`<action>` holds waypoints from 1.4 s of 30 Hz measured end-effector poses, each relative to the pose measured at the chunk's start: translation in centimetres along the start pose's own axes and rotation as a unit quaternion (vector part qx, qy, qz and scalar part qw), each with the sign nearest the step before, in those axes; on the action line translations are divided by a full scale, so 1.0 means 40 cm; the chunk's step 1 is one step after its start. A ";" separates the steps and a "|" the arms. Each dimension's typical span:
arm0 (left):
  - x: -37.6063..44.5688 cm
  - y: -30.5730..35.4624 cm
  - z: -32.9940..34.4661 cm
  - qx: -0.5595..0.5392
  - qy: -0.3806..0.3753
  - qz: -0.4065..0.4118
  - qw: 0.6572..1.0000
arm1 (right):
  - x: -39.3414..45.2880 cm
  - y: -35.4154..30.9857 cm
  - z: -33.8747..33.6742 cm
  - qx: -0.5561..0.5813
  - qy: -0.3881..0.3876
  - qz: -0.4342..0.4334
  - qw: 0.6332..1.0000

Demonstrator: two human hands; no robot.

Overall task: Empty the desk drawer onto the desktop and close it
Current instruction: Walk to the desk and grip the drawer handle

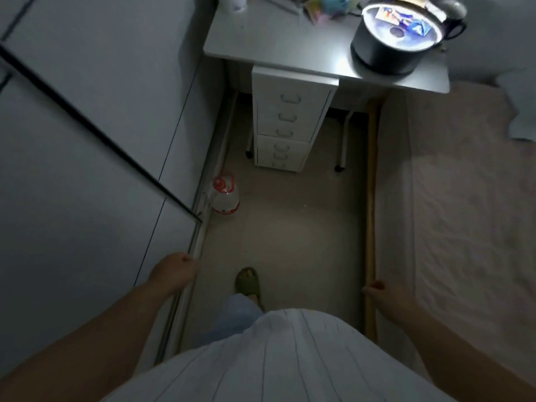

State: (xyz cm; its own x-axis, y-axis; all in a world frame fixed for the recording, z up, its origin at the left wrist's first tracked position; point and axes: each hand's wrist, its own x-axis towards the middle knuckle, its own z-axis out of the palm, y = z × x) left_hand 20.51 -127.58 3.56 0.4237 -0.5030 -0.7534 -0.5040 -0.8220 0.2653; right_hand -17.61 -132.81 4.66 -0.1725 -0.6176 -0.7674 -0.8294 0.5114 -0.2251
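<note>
— Nearest the lens, what do you see?

— White striped shirt point(278, 358) filling the bottom edge, with both bare forearms reaching out from it. Below the shirt hem a blue trouser leg point(235, 314) and a foot in a green slipper point(248, 282) on the beige floor point(290, 221).

— And the hands?

— Left hand point(174, 272) hangs loosely curled beside the wardrobe point(87, 140), close to its bottom rail; nothing in it. Right hand point(383, 295) is also loosely curled and holds nothing, over the wooden edge of the bed point(464, 227).

— Where is the drawer?

— Well ahead, far from both hands. A white drawer unit point(285, 120) stands under the desk point(278, 44), with a column of small handles down its front. All the drawers look closed; the picture is blurred, so I cannot tell more than that.

— What is on the desktop?

— A black round pot point(391, 44) with a glass lid sits near the front right corner. Behind it, a dark mug point(454, 24). Toward the back there is a white container point(235, 4) at the left and some colourful clutter point(327, 7) in the middle, too blurred to name. The front left part of the top is bare.

— Anything on the floor?

— A clear bottle point(224, 197) with a red cap stands against the wardrobe rail, to the left of the drawer unit and apart from it. The desk's thin legs end in small dark casters beside the unit.
</note>
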 end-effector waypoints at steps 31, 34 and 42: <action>0.611 0.933 -0.277 -0.137 -0.018 -0.014 0.990 | 0.674 -0.924 -0.558 -0.088 0.058 -0.183 0.978; 0.698 0.999 -0.299 -0.190 -0.053 -0.014 0.980 | 0.728 -1.022 -0.576 -0.102 0.091 -0.201 0.970; 0.866 1.107 -0.246 -0.370 -0.145 -0.141 0.907 | 0.894 -1.150 -0.567 -0.171 0.141 -0.227 0.948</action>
State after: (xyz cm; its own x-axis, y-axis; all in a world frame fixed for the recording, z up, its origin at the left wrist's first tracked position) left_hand 20.28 -184.03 -4.87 0.1871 -0.2412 -0.9523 0.2826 -0.9152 0.2874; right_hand 2.30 -191.97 1.18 0.1484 -0.8878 -0.4357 -0.9677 -0.0396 -0.2489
